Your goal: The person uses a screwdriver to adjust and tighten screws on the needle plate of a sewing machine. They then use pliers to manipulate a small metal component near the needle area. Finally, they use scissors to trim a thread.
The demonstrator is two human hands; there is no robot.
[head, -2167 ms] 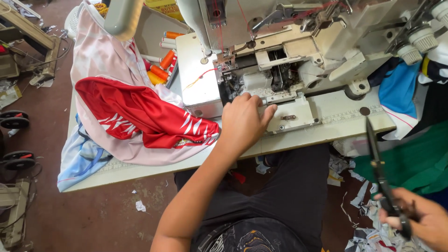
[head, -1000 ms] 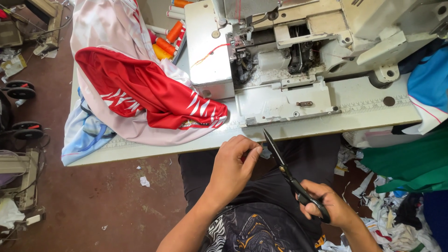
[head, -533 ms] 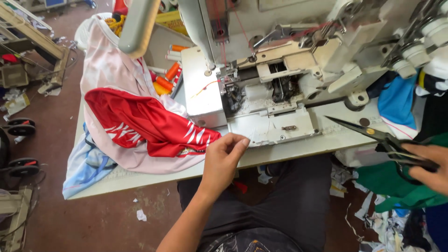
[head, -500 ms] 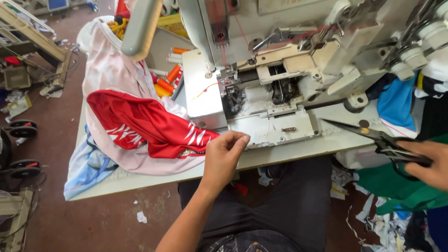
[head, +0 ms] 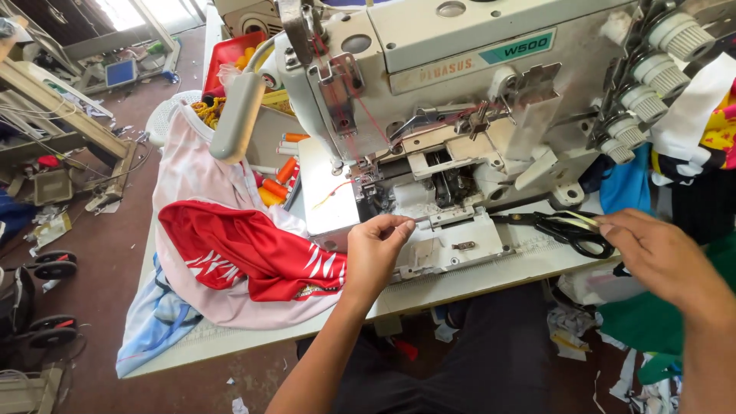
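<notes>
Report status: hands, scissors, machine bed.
Left hand fingertips at sewing machine bed. Right hand open beside black scissors on table. Red garment left of bed.

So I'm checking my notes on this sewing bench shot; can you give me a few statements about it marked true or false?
1. The left hand has its fingertips at the bed of the off-white industrial sewing machine, near the needle area. True.
2. The black-handled scissors are in the right hand's grip. False: they lie on the table, the right hand just beside their handles.
3. A red garment with white print lies left of the machine. True.
4. The orange thread spools sit right of the machine. False: they are behind it, to its left.
</notes>
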